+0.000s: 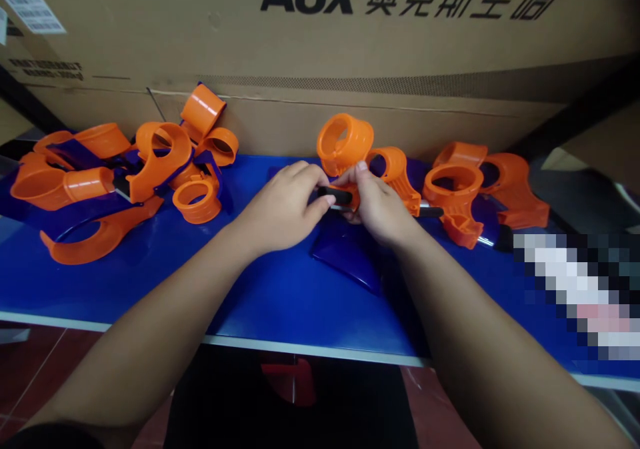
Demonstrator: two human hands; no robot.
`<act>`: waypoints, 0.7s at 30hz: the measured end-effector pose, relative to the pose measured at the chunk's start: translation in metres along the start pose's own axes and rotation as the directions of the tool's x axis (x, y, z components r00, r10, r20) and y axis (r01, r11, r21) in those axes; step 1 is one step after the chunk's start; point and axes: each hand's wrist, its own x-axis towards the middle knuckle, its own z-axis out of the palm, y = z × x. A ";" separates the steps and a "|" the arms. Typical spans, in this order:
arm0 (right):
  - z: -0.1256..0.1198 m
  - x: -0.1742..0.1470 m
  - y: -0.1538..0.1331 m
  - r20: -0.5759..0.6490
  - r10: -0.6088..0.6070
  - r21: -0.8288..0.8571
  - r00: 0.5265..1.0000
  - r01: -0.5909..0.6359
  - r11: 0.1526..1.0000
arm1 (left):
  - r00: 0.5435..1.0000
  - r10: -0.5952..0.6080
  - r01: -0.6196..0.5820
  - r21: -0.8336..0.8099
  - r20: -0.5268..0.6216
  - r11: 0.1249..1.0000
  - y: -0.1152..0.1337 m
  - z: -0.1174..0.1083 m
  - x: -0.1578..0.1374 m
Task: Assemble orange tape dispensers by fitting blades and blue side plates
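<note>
Near the middle of the blue tabletop, both my hands meet at a tape dispenser with an orange ring (367,132). My left hand (280,209) comes in from the left, thumb and fingers pinching a black piece (337,196) at the dispenser's front end. Closed around the orange body from the other side is my right hand (383,205), which hides part of it. Below the hands shows a dark blue glossy part (347,252), seemingly of the same dispenser. Just right of my right hand lies another orange tape dispenser (397,169) with a black-tipped end.
A pile of orange and blue tape dispensers (165,149) lies at the left. Several more dispensers (455,182) sit at the right, beside a pixelated patch. A large cardboard box (280,49) stands along the back of the blue table (260,302).
</note>
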 end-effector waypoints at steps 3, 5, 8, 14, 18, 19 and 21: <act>-0.006 0.004 0.003 -0.011 0.028 0.015 1.000 -0.027 1.000 | 0.992 -0.128 0.128 -0.101 0.004 0.987 -0.008 -0.020 0.002; -0.010 0.007 0.006 -0.029 0.026 0.036 0.999 -0.025 0.999 | 0.972 -0.223 0.232 -0.152 0.072 0.961 -0.015 -0.032 0.002; -0.012 0.008 0.009 -0.055 0.005 0.037 0.998 -0.003 0.999 | 0.943 -0.263 0.294 -0.142 0.203 0.945 -0.022 -0.039 0.002; -0.011 0.008 0.010 -0.063 0.008 -0.008 0.998 -0.009 1.000 | 0.933 -0.190 0.190 0.031 0.306 0.981 -0.021 -0.018 0.000; -0.011 0.008 0.007 -0.074 0.015 -0.023 0.997 -0.016 1.000 | 0.911 -0.187 0.172 0.073 0.368 0.982 -0.028 -0.005 -0.002; -0.011 0.008 0.007 -0.074 0.017 -0.021 0.997 -0.019 1.000 | 0.905 -0.186 0.168 0.082 0.384 0.982 -0.031 -0.003 -0.002; -0.012 0.008 0.008 -0.055 0.025 -0.009 0.998 -0.026 1.000 | 0.898 -0.178 0.149 0.101 0.403 0.984 -0.036 0.000 -0.003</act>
